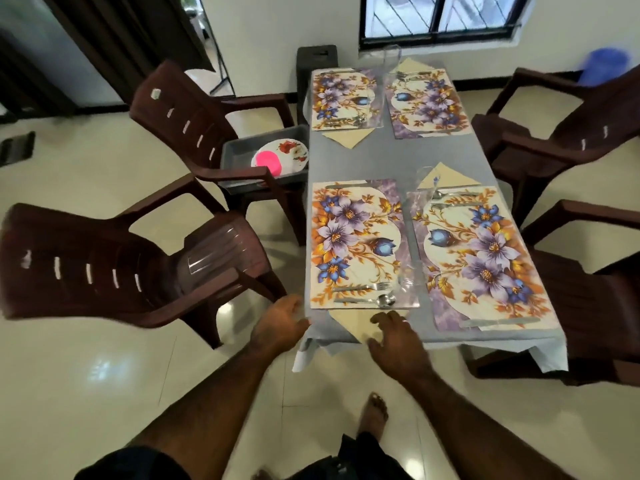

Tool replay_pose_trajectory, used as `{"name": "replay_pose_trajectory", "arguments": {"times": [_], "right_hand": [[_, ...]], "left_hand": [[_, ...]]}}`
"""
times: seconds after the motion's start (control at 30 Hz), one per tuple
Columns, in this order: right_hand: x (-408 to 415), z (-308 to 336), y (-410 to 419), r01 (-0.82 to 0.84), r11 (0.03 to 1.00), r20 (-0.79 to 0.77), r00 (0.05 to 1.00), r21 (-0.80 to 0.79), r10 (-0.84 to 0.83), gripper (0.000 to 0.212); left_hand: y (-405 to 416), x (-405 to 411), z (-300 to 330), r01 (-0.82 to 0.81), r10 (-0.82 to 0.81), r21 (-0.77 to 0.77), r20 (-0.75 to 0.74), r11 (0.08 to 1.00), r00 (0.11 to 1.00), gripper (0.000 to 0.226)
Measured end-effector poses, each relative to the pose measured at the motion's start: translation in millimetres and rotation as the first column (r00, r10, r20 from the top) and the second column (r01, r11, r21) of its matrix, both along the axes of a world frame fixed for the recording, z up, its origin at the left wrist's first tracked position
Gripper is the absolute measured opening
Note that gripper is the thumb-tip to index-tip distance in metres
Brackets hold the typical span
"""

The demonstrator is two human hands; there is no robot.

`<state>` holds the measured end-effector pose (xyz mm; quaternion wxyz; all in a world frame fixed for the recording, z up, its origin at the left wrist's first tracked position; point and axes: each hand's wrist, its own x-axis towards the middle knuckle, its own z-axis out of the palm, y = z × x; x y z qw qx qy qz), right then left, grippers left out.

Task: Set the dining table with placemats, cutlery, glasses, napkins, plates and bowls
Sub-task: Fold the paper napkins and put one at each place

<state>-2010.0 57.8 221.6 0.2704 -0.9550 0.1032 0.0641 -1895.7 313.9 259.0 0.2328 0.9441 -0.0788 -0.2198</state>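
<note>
Squaring the napkin [349,323] with my right hand [398,341], fingers spread; left hand [280,320] loose, empty. Next, I reckon: plates [289,152] from tub [235,150].

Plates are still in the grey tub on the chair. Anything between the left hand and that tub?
Yes. The armrest of the chair holding the grey tub crosses in front of it, and the nearer chair stands beside the left hand. The plates lie uncovered from above.

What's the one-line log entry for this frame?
stage: napkins | left hand: open, at table corner | right hand: open, on napkin | plates: in grey tub on chair
</note>
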Motion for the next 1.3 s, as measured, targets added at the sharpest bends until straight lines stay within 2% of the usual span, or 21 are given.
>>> {"name": "replay_pose_trajectory", "arguments": {"times": [0.1, 0.2, 0.3, 0.4, 0.5, 0.63, 0.77, 0.83, 0.9, 1.0, 1.17, 1.3], "right_hand": [[20.1, 0.8, 53.4, -0.187, 0.979, -0.014, 0.982, -0.077, 0.186, 0.043], [39.7, -3.2, 121.5, -0.371, 0.920, -0.047, 0.928, -0.128, 0.368, 0.043], [53.5, -9.2, 194.2, -0.485, 0.861, -0.092, 0.874, -0.154, 0.477, 0.047], [58.3, -9.8, 283.8, -0.577, 0.805, -0.232, 0.809, -0.139, 0.540, 0.048], [59.9, -2.5, 374.6, -0.658, 0.745, -0.318, 0.734, -0.111, 0.600, 0.047], [72.0, 5.3, 474.3, -0.716, 0.698, -0.409, 0.637, 0.001, 0.653, 0.045], [91.3, 0.5, 546.9, -0.741, 0.669, -0.446, 0.582, 0.052, 0.680, 0.041], [103.9, -18.3, 598.9, -0.776, 0.628, -0.487, 0.525, 0.065, 0.698, 0.040], [110.5, -20.7, 624.4, -0.773, 0.628, -0.515, 0.505, 0.086, 0.692, 0.038], [144.5, -52.9, 716.2, -0.799, 0.583, -0.541, 0.429, 0.147, 0.724, 0.036], [219.9, -61.4, 858.0, -0.823, 0.512, -0.550, 0.317, 0.245, 0.772, 0.031], [303.4, -35.9, 958.3, -0.866, 0.437, -0.518, 0.265, 0.242, 0.813, 0.035]], "left_hand": [[66.9, -20.9, -6.0, -0.069, 0.068, 0.030, 0.020, 0.997, 0.997, 0.052], [153.0, -48.7, -12.1, -0.172, 0.172, -0.002, 0.003, 0.985, 0.985, 0.059], [245.3, -83.2, -23.4, -0.285, 0.285, -0.042, -0.019, 0.958, 0.958, 0.061], [352.7, -129.2, -34.1, -0.421, 0.419, -0.035, -0.056, 0.906, 0.906, 0.058], [454.0, -180.5, -40.3, -0.598, 0.595, -0.020, -0.083, 0.801, 0.800, 0.051], [545.4, -224.3, -38.9, -0.785, 0.778, -0.078, -0.100, 0.615, 0.620, 0.044], [592.9, -244.8, -46.0, -0.901, 0.883, -0.162, -0.188, 0.403, 0.429, 0.041], [627.5, -257.2, -61.2, -0.952, 0.923, -0.161, -0.247, 0.260, 0.294, 0.038], [638.9, -268.2, -62.7, -0.966, 0.933, -0.153, -0.266, 0.208, 0.243, 0.035], [714.6, -264.8, -75.3, -0.990, 0.946, -0.090, -0.296, 0.106, 0.128, 0.032], [832.5, -232.2, -64.1, -0.999, 0.960, 0.024, -0.278, 0.035, 0.027, 0.032], [911.5, -173.6, -38.7, -0.998, 0.971, -0.027, -0.232, -0.062, -0.054, 0.027]]}}
